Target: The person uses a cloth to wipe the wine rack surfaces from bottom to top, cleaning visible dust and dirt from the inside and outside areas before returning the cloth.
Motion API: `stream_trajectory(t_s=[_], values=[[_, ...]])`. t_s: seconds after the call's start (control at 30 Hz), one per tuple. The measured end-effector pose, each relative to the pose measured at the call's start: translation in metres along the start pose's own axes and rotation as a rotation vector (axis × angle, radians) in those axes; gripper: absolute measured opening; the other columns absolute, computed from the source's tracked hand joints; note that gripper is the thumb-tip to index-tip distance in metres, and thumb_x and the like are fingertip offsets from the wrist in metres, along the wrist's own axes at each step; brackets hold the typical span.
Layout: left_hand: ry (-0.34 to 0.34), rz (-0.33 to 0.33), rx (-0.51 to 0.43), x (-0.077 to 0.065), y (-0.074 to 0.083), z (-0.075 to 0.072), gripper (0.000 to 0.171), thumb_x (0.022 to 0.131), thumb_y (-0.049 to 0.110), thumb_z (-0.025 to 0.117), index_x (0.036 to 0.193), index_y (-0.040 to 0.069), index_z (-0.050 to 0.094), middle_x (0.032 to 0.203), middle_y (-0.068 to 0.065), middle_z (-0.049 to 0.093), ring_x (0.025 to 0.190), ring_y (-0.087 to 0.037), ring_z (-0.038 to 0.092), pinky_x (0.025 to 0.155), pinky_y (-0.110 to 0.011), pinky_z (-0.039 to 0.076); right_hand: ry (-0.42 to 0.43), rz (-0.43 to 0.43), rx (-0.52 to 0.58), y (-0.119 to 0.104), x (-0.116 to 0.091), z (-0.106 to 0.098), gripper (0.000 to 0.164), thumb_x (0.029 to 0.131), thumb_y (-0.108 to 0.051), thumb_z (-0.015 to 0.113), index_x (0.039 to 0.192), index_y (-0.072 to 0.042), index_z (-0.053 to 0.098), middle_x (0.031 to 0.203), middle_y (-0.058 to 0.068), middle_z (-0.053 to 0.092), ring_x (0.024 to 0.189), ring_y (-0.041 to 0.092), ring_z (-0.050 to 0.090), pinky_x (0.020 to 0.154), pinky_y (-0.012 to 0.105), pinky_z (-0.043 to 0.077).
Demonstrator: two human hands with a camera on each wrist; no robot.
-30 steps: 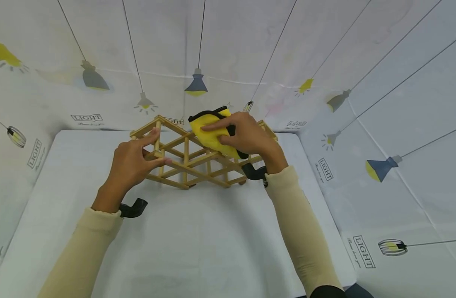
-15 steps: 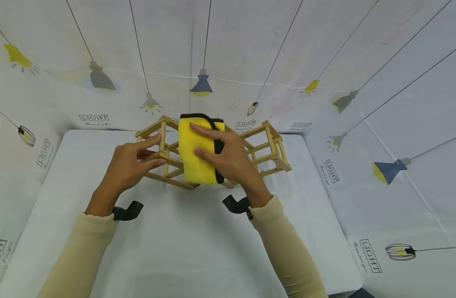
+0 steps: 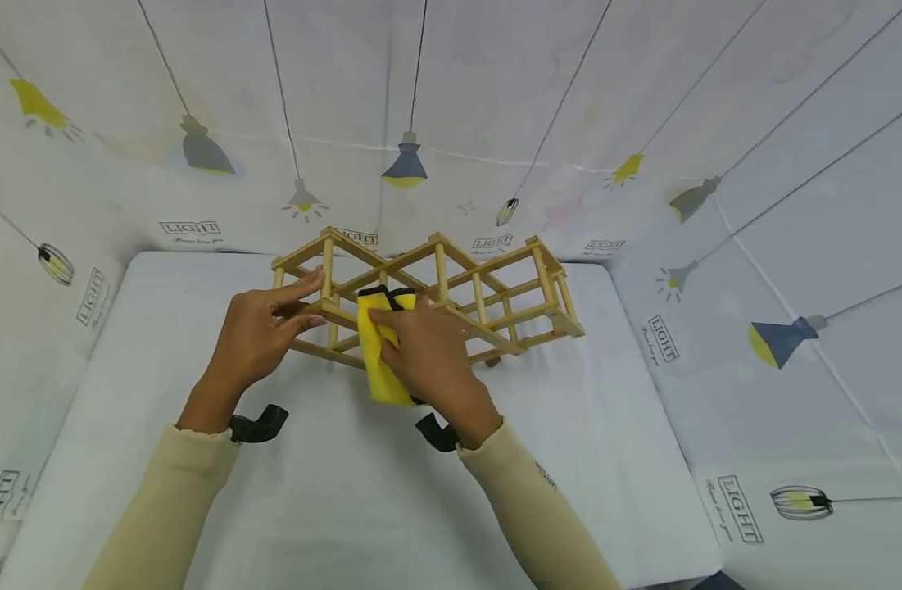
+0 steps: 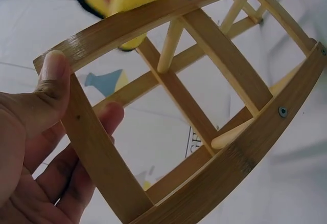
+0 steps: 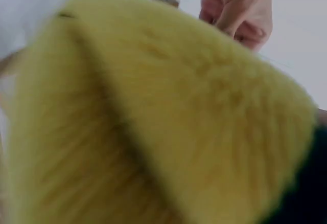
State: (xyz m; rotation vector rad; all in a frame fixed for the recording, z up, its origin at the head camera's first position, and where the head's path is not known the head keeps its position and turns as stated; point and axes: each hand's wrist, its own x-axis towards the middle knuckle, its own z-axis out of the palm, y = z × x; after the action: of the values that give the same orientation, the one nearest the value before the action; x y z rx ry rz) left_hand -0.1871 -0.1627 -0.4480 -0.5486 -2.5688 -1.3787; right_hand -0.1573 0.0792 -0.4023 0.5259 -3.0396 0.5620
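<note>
A slatted wooden rack (image 3: 480, 299) of crossed bars and round dowels stands at the back of the white table. My left hand (image 3: 255, 332) grips its left end; in the left wrist view the thumb lies on the corner of a flat bar (image 4: 110, 35), with fingers curled behind the end slat. My right hand (image 3: 428, 352) holds a folded yellow cloth (image 3: 380, 348) with black edging against the rack's front, left of its middle. The fluffy cloth (image 5: 168, 106) fills most of the right wrist view and hides the right fingers there.
The white table (image 3: 347, 508) stretches in front of the rack. Close behind it rises a white wall covering (image 3: 465, 98) printed with hanging lamps, which also runs along both sides. A small brown foot (image 3: 492, 361) shows under the rack.
My right hand has swept the cloth left and toward me along the rack, uncovering its middle and right parts. The left hand keeps its grip on the left end.
</note>
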Motion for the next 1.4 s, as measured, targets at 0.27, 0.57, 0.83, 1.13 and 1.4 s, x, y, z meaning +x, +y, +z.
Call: stream_trajectory(t_s=[0.27,0.57,0.83,1.13,1.4], values=[[-0.012,-0.022,0.002,0.001,0.006,-0.003,0.061,0.091,0.004,0.082,0.147,0.014,0.062,0.150,-0.004,0.062,0.110,-0.035,0.078,0.084,-0.002,0.051,0.188,-0.158,0.341,-0.001,-0.004,0.009,0.049,0.101,-0.024,0.076,0.148,-0.032,0.064,0.103,0.010,0.075,0.075,0.014,0.058,0.063,0.022,0.050],[-0.016,0.004,0.026,-0.001,0.003,-0.001,0.062,0.088,0.011,0.084,0.146,0.016,0.063,0.150,-0.001,0.062,0.106,-0.032,0.079,0.082,0.001,0.047,0.013,0.101,0.162,0.006,-0.023,0.014,0.047,0.102,-0.022,0.072,0.147,-0.032,0.065,0.102,0.008,0.075,0.074,0.018,0.055,0.055,0.025,0.045],[-0.004,0.026,0.021,0.000,0.001,-0.001,0.063,0.088,0.008,0.085,0.146,0.015,0.063,0.149,-0.003,0.062,0.107,-0.034,0.079,0.083,0.002,0.046,0.534,0.074,0.281,0.016,-0.039,0.022,0.052,0.099,-0.017,0.072,0.150,-0.021,0.062,0.083,0.017,0.072,0.063,0.019,0.052,0.053,0.024,0.046],[-0.009,-0.003,0.025,0.000,0.003,-0.002,0.063,0.088,0.009,0.085,0.146,0.017,0.063,0.149,-0.001,0.062,0.108,-0.034,0.079,0.082,0.003,0.045,0.179,0.169,0.349,0.007,-0.038,0.039,0.054,0.103,-0.022,0.069,0.155,-0.025,0.056,0.066,0.005,0.059,0.054,0.012,0.045,0.046,0.020,0.042],[-0.001,0.018,0.024,0.000,0.005,-0.001,0.063,0.087,0.008,0.086,0.146,0.015,0.063,0.148,-0.003,0.062,0.107,-0.035,0.078,0.083,0.003,0.045,0.532,0.139,0.276,0.011,-0.038,0.028,0.055,0.101,-0.016,0.070,0.155,-0.017,0.057,0.080,0.018,0.067,0.061,0.018,0.049,0.050,0.023,0.043]])
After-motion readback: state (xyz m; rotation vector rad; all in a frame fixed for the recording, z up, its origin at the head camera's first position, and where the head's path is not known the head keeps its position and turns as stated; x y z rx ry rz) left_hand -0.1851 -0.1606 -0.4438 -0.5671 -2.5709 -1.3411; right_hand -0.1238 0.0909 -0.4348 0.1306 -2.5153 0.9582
